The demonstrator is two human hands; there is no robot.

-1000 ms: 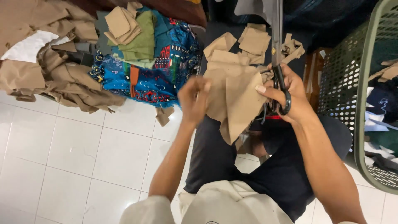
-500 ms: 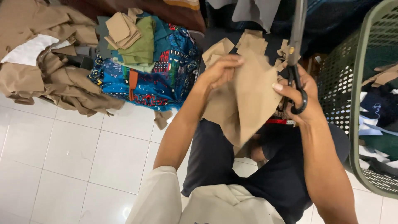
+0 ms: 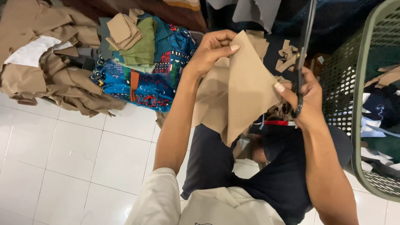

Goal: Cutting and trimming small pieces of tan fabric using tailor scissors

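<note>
left hand (image 3: 210, 52) pinches tan cloth (image 3: 246, 89) top | right hand (image 3: 306, 98) grips cloth edge plus scissors (image 3: 302, 62) | scraps (image 3: 287, 54) beyond hands, cloth uncut now

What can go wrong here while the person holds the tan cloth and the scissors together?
1. The right hand grips the scissors and also pinches the tan cloth piece, so the blades might snag or nick the fabric, or a finger.
2. The left hand holds only the top edge, so the cloth may slip.
3. Small tan scraps lie close by and could get mixed up with the piece.
</note>
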